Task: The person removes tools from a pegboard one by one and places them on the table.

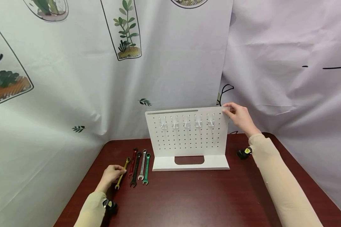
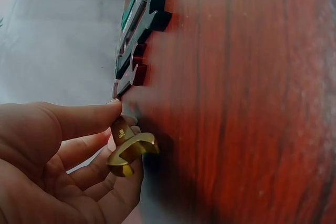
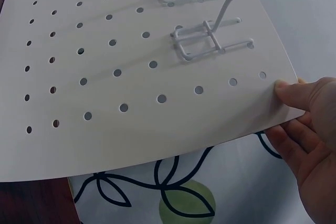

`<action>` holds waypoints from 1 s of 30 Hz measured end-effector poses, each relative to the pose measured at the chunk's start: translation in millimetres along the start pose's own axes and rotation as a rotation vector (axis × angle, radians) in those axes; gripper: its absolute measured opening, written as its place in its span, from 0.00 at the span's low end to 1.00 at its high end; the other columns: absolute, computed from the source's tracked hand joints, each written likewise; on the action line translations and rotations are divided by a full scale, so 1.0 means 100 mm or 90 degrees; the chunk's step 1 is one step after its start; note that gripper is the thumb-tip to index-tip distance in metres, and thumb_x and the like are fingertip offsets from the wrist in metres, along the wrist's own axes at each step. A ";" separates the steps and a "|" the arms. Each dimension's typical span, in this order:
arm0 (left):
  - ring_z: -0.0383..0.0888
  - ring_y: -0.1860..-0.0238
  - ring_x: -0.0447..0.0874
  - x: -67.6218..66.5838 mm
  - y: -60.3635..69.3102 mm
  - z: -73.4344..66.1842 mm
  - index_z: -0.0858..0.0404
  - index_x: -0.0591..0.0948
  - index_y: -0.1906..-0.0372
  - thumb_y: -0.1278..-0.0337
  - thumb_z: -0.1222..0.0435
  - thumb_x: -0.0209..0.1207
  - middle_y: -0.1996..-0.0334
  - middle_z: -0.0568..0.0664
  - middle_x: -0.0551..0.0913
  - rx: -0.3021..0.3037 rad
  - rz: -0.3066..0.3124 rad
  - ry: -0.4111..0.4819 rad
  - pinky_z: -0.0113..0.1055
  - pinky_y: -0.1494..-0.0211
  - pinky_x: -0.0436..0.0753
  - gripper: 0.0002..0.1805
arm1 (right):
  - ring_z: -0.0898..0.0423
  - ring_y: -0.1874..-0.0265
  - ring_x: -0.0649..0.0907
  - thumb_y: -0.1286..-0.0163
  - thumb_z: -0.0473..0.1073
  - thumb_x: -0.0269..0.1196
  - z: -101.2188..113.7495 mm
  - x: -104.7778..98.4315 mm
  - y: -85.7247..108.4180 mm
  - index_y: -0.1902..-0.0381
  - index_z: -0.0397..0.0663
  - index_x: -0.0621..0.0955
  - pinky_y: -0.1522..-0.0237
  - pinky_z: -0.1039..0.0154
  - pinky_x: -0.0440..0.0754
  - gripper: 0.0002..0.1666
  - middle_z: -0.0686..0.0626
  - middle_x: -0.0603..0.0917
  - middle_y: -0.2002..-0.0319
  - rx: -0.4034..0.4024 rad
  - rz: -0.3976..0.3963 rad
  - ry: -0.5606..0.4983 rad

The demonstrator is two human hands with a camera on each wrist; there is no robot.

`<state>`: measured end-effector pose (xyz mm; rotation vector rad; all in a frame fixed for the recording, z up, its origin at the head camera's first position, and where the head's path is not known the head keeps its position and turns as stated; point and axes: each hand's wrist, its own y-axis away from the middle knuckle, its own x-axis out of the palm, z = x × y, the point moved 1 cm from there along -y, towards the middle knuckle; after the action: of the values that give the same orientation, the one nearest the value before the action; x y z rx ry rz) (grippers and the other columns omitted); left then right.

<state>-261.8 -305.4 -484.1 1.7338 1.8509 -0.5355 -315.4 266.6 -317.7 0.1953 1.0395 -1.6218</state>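
Note:
My left hand pinches a yellow combination wrench between thumb and fingers at the table's left; its open jaw end points toward the wrist camera. Just right of it lie a red wrench, a black wrench, a silver wrench and a green wrench. A white pegboard stands upright on its base at the table's back. With thumb in front and fingers behind, my right hand grips its upper right corner. Several white wire hooks sit in a row on the board.
The dark red-brown table runs back to a hanging white cloth printed with plants. A slot runs along the board's top, and its base has a cutout. Dark wrist cameras are strapped on both sleeves.

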 end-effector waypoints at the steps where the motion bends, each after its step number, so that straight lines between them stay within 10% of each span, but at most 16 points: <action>1: 0.46 0.71 0.74 0.00 0.00 0.00 0.73 0.85 0.61 0.36 0.68 0.62 0.68 0.54 0.82 0.004 -0.002 -0.004 0.39 0.72 0.82 0.09 | 0.43 0.58 0.82 0.24 0.46 0.61 0.00 0.00 0.00 0.42 0.40 0.81 0.61 0.52 0.77 0.19 0.38 0.82 0.60 -0.001 -0.001 0.001; 11: 0.43 0.81 0.67 0.04 -0.01 0.01 0.70 0.84 0.66 0.39 0.68 0.63 0.82 0.47 0.71 0.032 -0.023 -0.052 0.36 0.79 0.69 0.06 | 0.45 0.60 0.82 0.24 0.44 0.62 0.01 0.00 -0.01 0.43 0.39 0.81 0.64 0.59 0.75 0.18 0.39 0.82 0.62 -0.009 -0.008 0.010; 30: 0.47 0.75 0.71 0.03 0.03 -0.05 0.68 0.82 0.67 0.38 0.67 0.65 0.74 0.52 0.80 0.036 -0.039 -0.134 0.38 0.74 0.70 0.07 | 0.45 0.60 0.82 0.24 0.45 0.62 0.00 0.01 0.00 0.42 0.42 0.81 0.64 0.58 0.75 0.18 0.40 0.83 0.61 -0.002 -0.009 0.002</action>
<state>-259.9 -299.6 -481.7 1.5921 1.7593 -0.7706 -315.2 266.0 -318.2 0.1887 1.0477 -1.6339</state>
